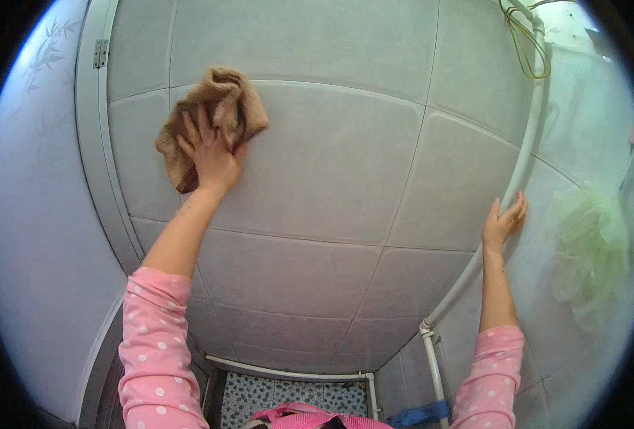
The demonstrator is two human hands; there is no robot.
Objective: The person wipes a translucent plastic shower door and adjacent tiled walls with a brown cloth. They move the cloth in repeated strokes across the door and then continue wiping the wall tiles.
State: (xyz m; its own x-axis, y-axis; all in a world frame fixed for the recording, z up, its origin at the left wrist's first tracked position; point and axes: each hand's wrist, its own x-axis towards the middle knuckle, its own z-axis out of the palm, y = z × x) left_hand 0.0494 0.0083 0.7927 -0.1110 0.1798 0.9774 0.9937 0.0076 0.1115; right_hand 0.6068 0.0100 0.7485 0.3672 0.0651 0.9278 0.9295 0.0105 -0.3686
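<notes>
My left hand (212, 161) presses a crumpled brown towelling cloth (248, 104) flat against the tiled wall (322, 166), at the upper left. The fingers are spread over the cloth, and its folds bunch up beyond them. At the right, my right hand (502, 221) rests at the white pipe (522, 155) that runs down the wall corner. Its thumb and fingers are apart around the pipe; whether they grip it firmly is hard to see. Both forearms come out of pink polka-dot sleeves.
A door frame with a metal hinge (100, 53) borders the left. Looped thin wires (526, 51) hang by the pipe's top. A pale green translucent plastic bag (590, 257) hangs on the right wall. Below are pebble-patterned flooring (295, 394), a low white pipe (290, 371) and blue cloth-like material (416, 414).
</notes>
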